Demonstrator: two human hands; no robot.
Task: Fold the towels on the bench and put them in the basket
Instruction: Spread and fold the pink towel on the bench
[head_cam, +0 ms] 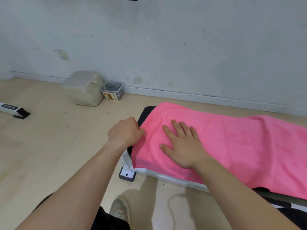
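A pink towel point(232, 143) lies spread flat along a black padded bench point(146, 113) and hangs over its near side. My left hand point(124, 131) is closed on the towel's left edge at the bench's end. My right hand point(181, 145) lies flat on the towel with its fingers spread, just right of the left hand. No basket is in view.
The bench's white frame and black foot point(127, 175) stand on the pale floor. A lidded plastic bin point(84, 88) and a small clear box point(113, 92) sit against the wall. A white and black device point(13, 110) lies at the far left. My shoe point(119, 209) is below the bench.
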